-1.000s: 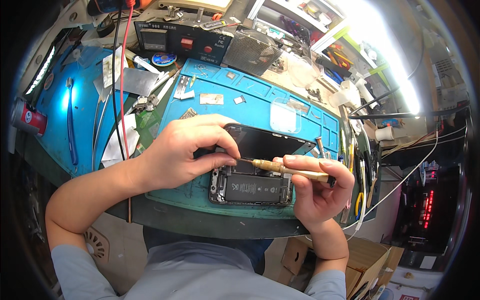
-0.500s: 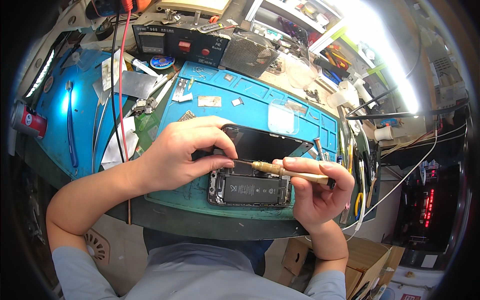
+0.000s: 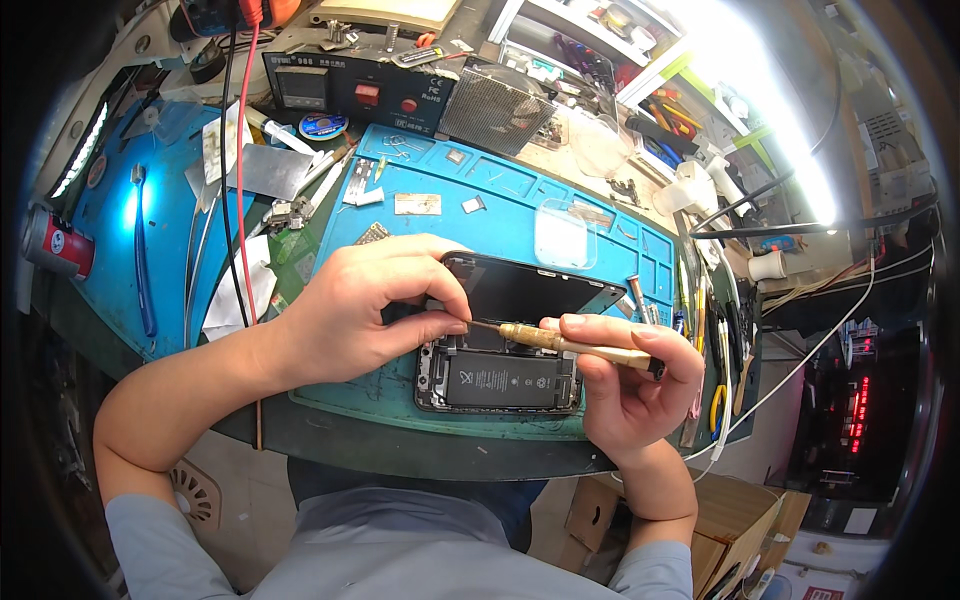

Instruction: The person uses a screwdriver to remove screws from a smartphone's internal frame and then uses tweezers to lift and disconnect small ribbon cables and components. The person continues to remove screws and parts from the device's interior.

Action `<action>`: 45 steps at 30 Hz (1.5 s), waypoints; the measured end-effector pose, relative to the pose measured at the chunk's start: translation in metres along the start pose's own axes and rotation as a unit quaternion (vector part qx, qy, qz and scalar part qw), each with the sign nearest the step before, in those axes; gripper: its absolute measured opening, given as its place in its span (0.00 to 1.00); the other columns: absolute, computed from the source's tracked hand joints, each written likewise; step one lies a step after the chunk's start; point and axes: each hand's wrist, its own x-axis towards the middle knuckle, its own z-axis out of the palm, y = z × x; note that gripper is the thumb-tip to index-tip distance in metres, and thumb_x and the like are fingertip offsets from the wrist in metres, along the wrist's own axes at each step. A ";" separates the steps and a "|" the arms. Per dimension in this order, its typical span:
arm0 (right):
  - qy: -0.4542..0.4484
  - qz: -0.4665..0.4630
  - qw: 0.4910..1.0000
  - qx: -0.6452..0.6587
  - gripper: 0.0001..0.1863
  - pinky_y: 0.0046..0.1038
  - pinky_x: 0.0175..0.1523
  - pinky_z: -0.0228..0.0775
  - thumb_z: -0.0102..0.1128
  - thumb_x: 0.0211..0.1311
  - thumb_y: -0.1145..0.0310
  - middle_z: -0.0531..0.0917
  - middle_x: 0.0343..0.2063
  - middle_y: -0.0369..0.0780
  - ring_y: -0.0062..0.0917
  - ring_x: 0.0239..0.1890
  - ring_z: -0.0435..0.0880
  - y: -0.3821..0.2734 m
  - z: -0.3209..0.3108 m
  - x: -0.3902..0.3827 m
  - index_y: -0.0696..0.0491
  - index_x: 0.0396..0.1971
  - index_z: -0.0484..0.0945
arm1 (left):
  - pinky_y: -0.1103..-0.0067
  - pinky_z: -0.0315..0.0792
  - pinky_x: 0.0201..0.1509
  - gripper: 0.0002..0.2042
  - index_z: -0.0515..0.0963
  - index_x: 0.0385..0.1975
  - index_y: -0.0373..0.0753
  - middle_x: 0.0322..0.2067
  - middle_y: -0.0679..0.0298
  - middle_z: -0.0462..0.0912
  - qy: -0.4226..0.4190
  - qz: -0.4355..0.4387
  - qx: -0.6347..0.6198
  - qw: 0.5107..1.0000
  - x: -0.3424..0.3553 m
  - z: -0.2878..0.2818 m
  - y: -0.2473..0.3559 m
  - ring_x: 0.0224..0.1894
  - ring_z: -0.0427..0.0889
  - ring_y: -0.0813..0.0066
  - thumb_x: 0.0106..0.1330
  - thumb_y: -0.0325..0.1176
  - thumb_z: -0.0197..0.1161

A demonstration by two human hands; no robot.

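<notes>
An opened smartphone [image 3: 500, 380] lies on a blue work mat [image 3: 520, 215], its black battery showing and its dark screen panel [image 3: 525, 290] folded up behind it. My right hand [image 3: 625, 385] grips a brass-handled screwdriver [image 3: 575, 347], held nearly level with its tip pointing left. My left hand [image 3: 375, 310] rests over the phone's left end, thumb and forefinger pinched at the screwdriver's tip. The spot under the tip is hidden by my fingers.
Small metal parts and a clear plastic piece [image 3: 565, 235] lie on the mat's far side. Tweezers and pliers [image 3: 715, 375] sit along the right edge. A black bench power unit [image 3: 360, 95], red and black leads [image 3: 238, 170] and a red can [image 3: 55, 245] stand to the left.
</notes>
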 end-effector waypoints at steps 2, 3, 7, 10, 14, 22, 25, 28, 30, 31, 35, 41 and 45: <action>0.010 -0.020 0.999 0.038 0.24 0.41 0.53 0.84 0.62 0.67 0.81 0.85 0.44 0.57 0.43 0.47 0.88 0.003 0.000 -0.001 0.58 0.57 0.62 | 0.73 0.77 0.43 0.10 0.84 0.33 0.39 0.41 0.59 0.86 0.003 0.002 -0.002 1.000 0.000 0.001 0.000 0.41 0.84 0.64 0.52 0.21 0.76; 0.014 -0.030 0.998 0.057 0.25 0.40 0.53 0.84 0.63 0.64 0.85 0.84 0.45 0.58 0.45 0.49 0.87 0.004 0.000 -0.001 0.60 0.57 0.64 | 0.73 0.77 0.43 0.10 0.84 0.33 0.39 0.41 0.59 0.86 0.005 0.003 -0.003 1.000 0.000 0.001 0.000 0.41 0.84 0.64 0.52 0.21 0.76; -0.005 0.002 1.000 -0.022 0.23 0.40 0.51 0.84 0.60 0.72 0.73 0.86 0.41 0.54 0.39 0.44 0.89 -0.001 -0.002 0.000 0.56 0.58 0.57 | 0.73 0.77 0.44 0.10 0.84 0.33 0.39 0.42 0.58 0.86 0.004 -0.001 -0.011 1.000 -0.001 0.001 -0.001 0.42 0.85 0.64 0.53 0.21 0.76; -0.006 0.008 0.999 -0.034 0.24 0.39 0.51 0.84 0.61 0.71 0.73 0.86 0.40 0.53 0.38 0.43 0.89 -0.002 -0.003 -0.001 0.57 0.59 0.58 | 0.73 0.77 0.44 0.10 0.84 0.33 0.39 0.42 0.59 0.86 0.001 0.001 -0.003 1.000 -0.001 0.001 -0.001 0.42 0.85 0.64 0.53 0.21 0.76; 0.012 -0.015 1.000 -0.012 0.27 0.36 0.51 0.84 0.66 0.64 0.80 0.86 0.41 0.55 0.39 0.45 0.89 0.003 -0.002 -0.002 0.60 0.58 0.62 | 0.73 0.78 0.45 0.10 0.84 0.33 0.39 0.41 0.59 0.86 -0.010 -0.004 0.001 1.000 -0.001 -0.001 0.000 0.43 0.85 0.64 0.53 0.21 0.76; 0.023 -0.028 0.999 0.003 0.29 0.36 0.51 0.83 0.68 0.62 0.83 0.86 0.41 0.56 0.39 0.46 0.89 0.003 -0.002 -0.002 0.62 0.59 0.63 | 0.74 0.78 0.45 0.11 0.85 0.35 0.38 0.42 0.58 0.86 0.001 0.000 0.002 1.000 0.000 -0.001 0.001 0.43 0.85 0.64 0.53 0.22 0.76; 0.024 -0.036 0.999 -0.010 0.30 0.36 0.51 0.83 0.66 0.64 0.82 0.86 0.41 0.56 0.40 0.45 0.89 0.003 -0.007 -0.002 0.62 0.61 0.60 | 0.74 0.78 0.45 0.11 0.85 0.36 0.38 0.42 0.57 0.86 0.005 0.008 0.003 1.000 0.001 0.001 -0.001 0.42 0.84 0.64 0.54 0.21 0.75; 0.023 -0.049 0.998 -0.032 0.30 0.36 0.47 0.84 0.60 0.70 0.78 0.86 0.39 0.55 0.39 0.40 0.89 0.002 -0.016 -0.002 0.62 0.66 0.54 | 0.74 0.77 0.45 0.11 0.85 0.38 0.38 0.43 0.56 0.86 0.012 0.001 0.002 1.000 -0.002 0.003 -0.001 0.42 0.84 0.64 0.56 0.18 0.71; 0.066 -0.048 0.997 0.006 0.30 0.35 0.45 0.84 0.57 0.73 0.75 0.86 0.38 0.55 0.37 0.37 0.89 0.002 -0.019 -0.009 0.61 0.68 0.52 | 0.74 0.77 0.45 0.11 0.85 0.39 0.38 0.43 0.56 0.85 0.009 0.005 0.016 1.000 -0.001 0.001 0.000 0.42 0.84 0.64 0.58 0.16 0.68; 0.064 -0.059 0.996 -0.002 0.30 0.34 0.44 0.83 0.56 0.73 0.75 0.86 0.37 0.55 0.36 0.36 0.89 0.004 -0.022 -0.011 0.62 0.67 0.53 | 0.74 0.76 0.47 0.13 0.85 0.41 0.38 0.43 0.57 0.86 0.011 0.007 0.004 1.000 0.002 0.001 0.002 0.44 0.84 0.63 0.60 0.14 0.65; 0.028 -0.072 0.996 -0.049 0.26 0.30 0.39 0.82 0.55 0.73 0.75 0.87 0.34 0.53 0.32 0.31 0.89 0.006 -0.032 -0.018 0.64 0.65 0.57 | 0.74 0.76 0.52 0.14 0.85 0.42 0.37 0.41 0.57 0.86 0.033 -0.018 -0.030 0.999 -0.001 0.003 -0.001 0.48 0.84 0.63 0.60 0.13 0.63; 0.002 -0.072 0.994 -0.087 0.22 0.29 0.37 0.83 0.62 0.66 0.78 0.87 0.31 0.49 0.33 0.29 0.90 0.016 -0.029 -0.019 0.66 0.58 0.69 | 0.80 0.77 0.50 0.13 0.82 0.45 0.34 0.48 0.58 0.80 0.020 -0.090 -0.095 0.991 0.000 0.001 0.006 0.49 0.81 0.71 0.65 0.11 0.59; -0.001 -0.065 0.994 -0.088 0.22 0.30 0.39 0.83 0.64 0.63 0.81 0.87 0.32 0.49 0.33 0.32 0.91 0.019 -0.026 -0.019 0.68 0.56 0.71 | 0.80 0.76 0.52 0.14 0.81 0.46 0.33 0.49 0.58 0.78 0.026 -0.087 -0.119 0.989 -0.002 0.004 0.003 0.51 0.80 0.72 0.65 0.10 0.57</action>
